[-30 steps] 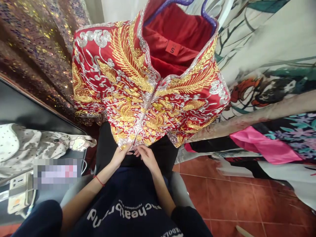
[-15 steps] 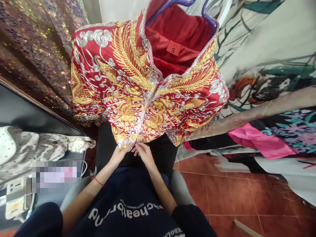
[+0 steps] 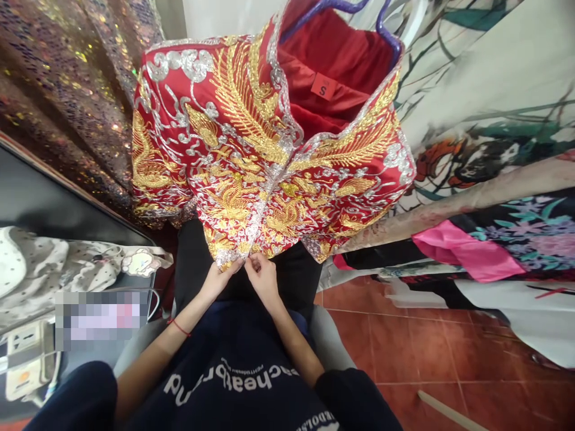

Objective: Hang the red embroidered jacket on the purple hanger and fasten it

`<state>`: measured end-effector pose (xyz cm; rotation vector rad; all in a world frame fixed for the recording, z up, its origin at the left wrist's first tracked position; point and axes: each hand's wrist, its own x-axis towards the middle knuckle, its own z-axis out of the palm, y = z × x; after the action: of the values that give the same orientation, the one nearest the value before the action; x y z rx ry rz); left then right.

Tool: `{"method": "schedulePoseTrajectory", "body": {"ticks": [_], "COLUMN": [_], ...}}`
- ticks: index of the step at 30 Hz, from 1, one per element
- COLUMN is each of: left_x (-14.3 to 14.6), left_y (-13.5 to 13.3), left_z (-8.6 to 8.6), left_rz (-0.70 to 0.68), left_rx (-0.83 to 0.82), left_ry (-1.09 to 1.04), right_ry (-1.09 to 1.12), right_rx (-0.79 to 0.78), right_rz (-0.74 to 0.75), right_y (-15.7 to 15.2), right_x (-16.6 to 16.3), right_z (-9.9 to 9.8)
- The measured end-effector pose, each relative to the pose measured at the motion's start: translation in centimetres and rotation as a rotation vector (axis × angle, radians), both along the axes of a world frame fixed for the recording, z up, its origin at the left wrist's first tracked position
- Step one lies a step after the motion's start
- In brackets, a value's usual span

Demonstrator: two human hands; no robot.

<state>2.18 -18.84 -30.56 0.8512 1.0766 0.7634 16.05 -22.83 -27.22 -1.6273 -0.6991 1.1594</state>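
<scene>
A red jacket [image 3: 287,173] with gold and silver embroidery hangs in front of me on a purple hanger [image 3: 309,13]. Inside its open collar a red label [image 3: 323,87] shows the letter S. My left hand [image 3: 221,276] is closed on the lower front hem, left of the silver-edged front opening. Close beside it my right hand [image 3: 263,276] pinches the hem at the bottom of that opening. The fingertips of both hands nearly meet. Whether something tiny, such as a hook or thread, is between them cannot be made out.
At left stand a dark table with a spotted white cloth [image 3: 58,269] and a power strip [image 3: 29,359]. Sequined fabric [image 3: 81,90] hangs behind. On the right hang a painted cloth [image 3: 485,120] and a pink satin piece [image 3: 467,251] above the red tiled floor [image 3: 404,353].
My right hand has moved slightly up and closed its fingers on the hem; earlier they were looser and more spread. The jacket's upper part sits slightly further right in view.
</scene>
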Motion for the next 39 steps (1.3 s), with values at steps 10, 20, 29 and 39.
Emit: {"method": "schedulePoseTrajectory", "body": {"ticks": [10,20,29,39], "left_x": [0.0,-0.2,-0.2,-2.4], "left_y": [-0.8,-1.0,-0.1,3.5], "left_z": [-1.4,-3.5,-3.2,7.8], "left_rz": [-0.033,-0.027,-0.108,-0.554], "left_rx": [0.192,0.155,0.048,0.322], "left_ry": [0.155,0.207,0.295,0.976], "right_ry": [0.283,0.324,0.277,0.262], "right_rx": [-0.048,0.067,0.255,0.236], "right_rz": [0.060,-0.039,-0.068,0.090], "right_y": [1.4,2.7,6.1,6.8], "right_x": [0.4,0.3,2.6,2.7], "right_z": [-0.5,0.9,6.0,6.5]}}
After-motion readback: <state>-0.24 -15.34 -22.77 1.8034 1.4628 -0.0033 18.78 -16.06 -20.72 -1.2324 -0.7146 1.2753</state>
